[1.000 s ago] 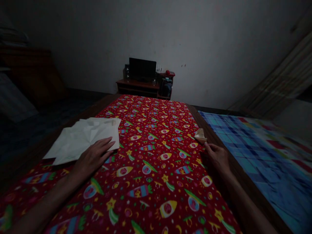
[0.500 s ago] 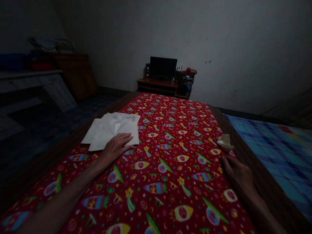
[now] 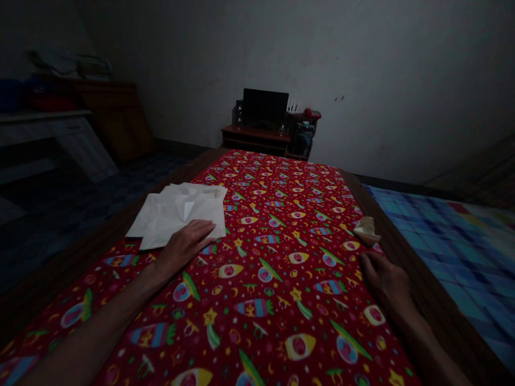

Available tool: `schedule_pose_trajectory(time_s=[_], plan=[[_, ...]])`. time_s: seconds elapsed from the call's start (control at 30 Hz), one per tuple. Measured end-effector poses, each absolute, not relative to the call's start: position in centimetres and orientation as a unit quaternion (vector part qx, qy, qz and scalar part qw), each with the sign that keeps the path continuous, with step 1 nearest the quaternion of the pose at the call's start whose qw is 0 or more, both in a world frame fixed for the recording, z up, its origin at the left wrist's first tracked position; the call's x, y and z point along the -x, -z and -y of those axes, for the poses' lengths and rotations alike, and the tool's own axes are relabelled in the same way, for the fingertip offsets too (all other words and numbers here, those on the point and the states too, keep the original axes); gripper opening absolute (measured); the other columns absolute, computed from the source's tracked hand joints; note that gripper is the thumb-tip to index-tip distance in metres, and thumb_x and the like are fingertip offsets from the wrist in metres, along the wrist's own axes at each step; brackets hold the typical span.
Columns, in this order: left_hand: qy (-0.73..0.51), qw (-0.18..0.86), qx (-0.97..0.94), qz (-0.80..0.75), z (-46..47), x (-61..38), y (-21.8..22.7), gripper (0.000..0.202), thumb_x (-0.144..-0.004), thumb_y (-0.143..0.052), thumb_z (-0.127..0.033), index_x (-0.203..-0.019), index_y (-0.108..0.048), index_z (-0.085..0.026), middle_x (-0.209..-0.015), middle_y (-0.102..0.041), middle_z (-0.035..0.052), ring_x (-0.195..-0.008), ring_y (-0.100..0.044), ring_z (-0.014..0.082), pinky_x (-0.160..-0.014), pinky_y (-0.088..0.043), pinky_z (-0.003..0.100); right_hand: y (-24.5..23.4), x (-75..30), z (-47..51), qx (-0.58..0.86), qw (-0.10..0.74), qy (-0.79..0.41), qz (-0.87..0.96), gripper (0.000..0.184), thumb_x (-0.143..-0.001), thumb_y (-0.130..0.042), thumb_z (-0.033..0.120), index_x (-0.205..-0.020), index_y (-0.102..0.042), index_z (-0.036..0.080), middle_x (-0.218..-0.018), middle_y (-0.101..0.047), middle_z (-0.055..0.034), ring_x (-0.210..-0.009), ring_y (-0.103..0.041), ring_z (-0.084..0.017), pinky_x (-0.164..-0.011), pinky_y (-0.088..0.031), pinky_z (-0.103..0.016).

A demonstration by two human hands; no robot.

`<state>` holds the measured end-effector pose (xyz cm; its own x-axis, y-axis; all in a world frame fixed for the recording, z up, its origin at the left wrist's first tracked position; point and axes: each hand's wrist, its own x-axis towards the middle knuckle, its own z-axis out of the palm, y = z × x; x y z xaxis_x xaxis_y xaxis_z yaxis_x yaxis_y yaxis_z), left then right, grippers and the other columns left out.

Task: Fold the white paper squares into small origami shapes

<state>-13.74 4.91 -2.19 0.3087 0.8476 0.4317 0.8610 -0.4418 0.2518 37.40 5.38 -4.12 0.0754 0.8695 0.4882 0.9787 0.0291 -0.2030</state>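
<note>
On the left of the red patterned cloth (image 3: 257, 279) lies a loose stack of creased white paper sheets (image 3: 164, 212). My left hand (image 3: 187, 241) rests on the stack's near right corner, fingers stretched out over the paper and the thumb reaching onto the cloth. Across at the right edge sits a small folded paper piece (image 3: 367, 230), cream in colour. Just on the near side of it, my right hand (image 3: 386, 279) lies on the cloth with its fingers curled in. It looks apart from the folded piece, and its palm side is hidden.
Dark brown wooden table edges run along both sides of the cloth. Beyond the far end stand a black monitor (image 3: 265, 109) and speakers on a low desk (image 3: 257, 134). A blue checked bedspread (image 3: 434, 241) lies at right; a pale desk (image 3: 76, 134) stands at left.
My view has turned slightly, so the scene sits a little further left and higher. Both hands stay in the same places beside the papers.
</note>
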Motion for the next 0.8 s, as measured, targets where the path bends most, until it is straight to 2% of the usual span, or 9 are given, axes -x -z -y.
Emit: schedule_pose_trajectory(time_s=[0.27, 0.43, 0.8], plan=[[0.270, 0.009, 0.799, 0.537, -4.91, 13.76, 2.37, 0.050, -0.090, -0.035, -0.057, -0.112, -0.062, -0.020, -0.113, -0.063, 0.0088, -0.110, -0.055, 0.0234, -0.095, -0.045, 0.036, 3.58, -36.90, -5.00, 0.682, 0.249, 0.093, 0.682, 0.041, -0.087, -0.039, 0.044, -0.090, -0.069, 0.017, -0.081, -0.071, -0.0105, -0.068, -0.066, -0.023, -0.060, -0.043, -0.028], [0.233, 0.031, 0.819, 0.523, -4.62, 13.34, 1.95, 0.050, -0.091, -0.034, -0.054, -0.114, -0.060, -0.018, -0.117, -0.061, 0.0102, -0.113, -0.053, 0.0244, -0.095, -0.045, 0.037, 3.82, -37.07, -5.14, 0.688, 0.248, 0.094, 0.676, 0.039, -0.086, -0.041, 0.045, -0.089, -0.069, 0.018, -0.079, -0.071, -0.0093, -0.068, -0.066, -0.023, -0.060, -0.043, -0.028], [0.279, 0.030, 0.803, 0.526, -4.84, 13.32, 2.61, 0.040, -0.094, -0.036, -0.046, -0.103, -0.065, -0.018, -0.105, -0.066, 0.0086, -0.102, -0.058, 0.0211, -0.090, -0.048, 0.034, 4.12, -37.25, -5.29, 0.684, 0.258, 0.107, 0.674, 0.038, -0.085, -0.043, 0.044, -0.089, -0.069, 0.017, -0.078, -0.071, -0.0095, -0.066, -0.065, -0.022, -0.058, -0.042, -0.027]])
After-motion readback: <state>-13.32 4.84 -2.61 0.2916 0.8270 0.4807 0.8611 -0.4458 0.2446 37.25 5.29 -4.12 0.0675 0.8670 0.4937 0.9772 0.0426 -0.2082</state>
